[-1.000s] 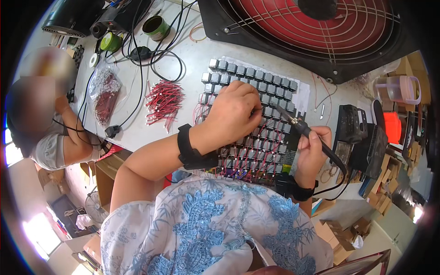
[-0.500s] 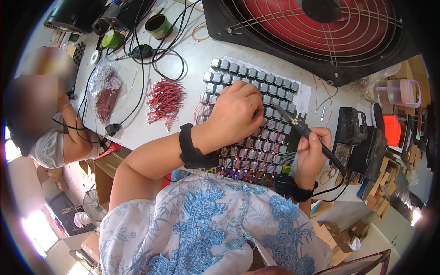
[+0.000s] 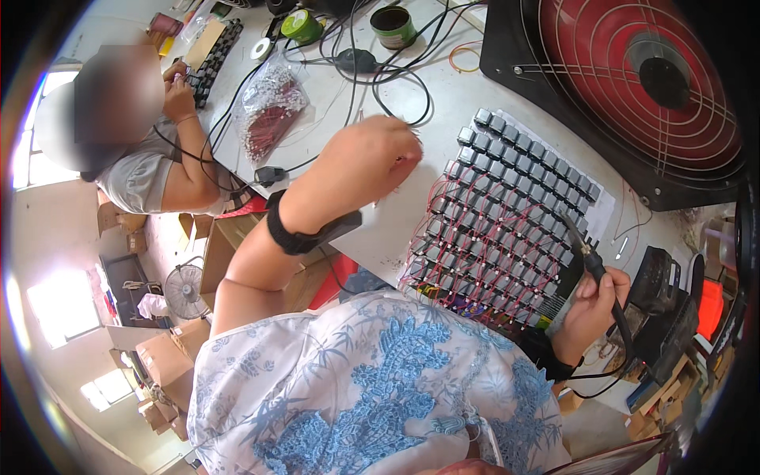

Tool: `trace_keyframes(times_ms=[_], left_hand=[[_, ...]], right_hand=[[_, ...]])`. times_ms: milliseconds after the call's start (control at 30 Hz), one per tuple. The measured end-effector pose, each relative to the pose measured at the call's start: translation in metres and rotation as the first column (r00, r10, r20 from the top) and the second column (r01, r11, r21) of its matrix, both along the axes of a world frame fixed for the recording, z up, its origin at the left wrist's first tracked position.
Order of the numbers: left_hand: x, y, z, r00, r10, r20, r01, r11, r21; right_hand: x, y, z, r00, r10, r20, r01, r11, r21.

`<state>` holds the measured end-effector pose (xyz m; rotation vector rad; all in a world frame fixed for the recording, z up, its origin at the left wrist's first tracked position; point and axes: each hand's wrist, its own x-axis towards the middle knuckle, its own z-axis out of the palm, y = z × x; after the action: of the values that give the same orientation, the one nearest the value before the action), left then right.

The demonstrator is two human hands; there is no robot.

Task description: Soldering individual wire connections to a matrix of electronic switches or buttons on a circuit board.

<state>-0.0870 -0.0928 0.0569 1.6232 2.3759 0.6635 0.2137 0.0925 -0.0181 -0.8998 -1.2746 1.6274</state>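
A board [image 3: 507, 158] packed with several small grey square parts linked by thin red wires lies on the white table [image 3: 380, 229] in front of me. My left hand [image 3: 360, 162] rests knuckles-up on the table just left of the board, fingers curled down; what is under them is hidden. My right hand [image 3: 590, 309] grips a black soldering iron [image 3: 599, 277], whose tip points at the board's right side. Both wrists wear black bands.
A big red fan in a black frame [image 3: 633, 79] stands behind the board. A clear bag of red wires [image 3: 265, 115], black cables [image 3: 356, 59], a green roll [image 3: 301, 28] and a tin [image 3: 393, 28] lie farther back. A black soldering station [image 3: 665, 301] sits at right. Another person [image 3: 150, 166] works at left.
My left hand has left the top of the board and moved left onto the table beside it. The right hand still holds the iron near the board's right side.
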Motion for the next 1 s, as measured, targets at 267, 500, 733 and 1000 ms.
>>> trace_keyframes(times_ms=[267,500,733,1000], left_hand=[[0.020,-0.045,-0.034,0.962,0.154,-0.224,-0.210,0.943,-0.257],[0.023,-0.031,-0.035,0.985,0.131,0.116,-0.131,0.991,-0.005],[0.026,-0.006,-0.006,0.738,0.203,0.644,-0.202,0.976,-0.076],[0.075,0.075,-0.021,0.829,-0.035,0.559,0.019,0.999,0.035]], right_hand=[[-0.004,-0.003,0.000,1.000,-0.015,-0.010,0.015,1.000,0.023],[0.000,0.000,-0.003,0.999,0.002,-0.033,-0.001,1.000,0.030],[0.005,-0.001,0.000,0.999,-0.030,-0.023,0.031,0.999,0.025],[0.006,0.004,0.010,0.998,-0.021,-0.053,0.015,0.994,-0.108]])
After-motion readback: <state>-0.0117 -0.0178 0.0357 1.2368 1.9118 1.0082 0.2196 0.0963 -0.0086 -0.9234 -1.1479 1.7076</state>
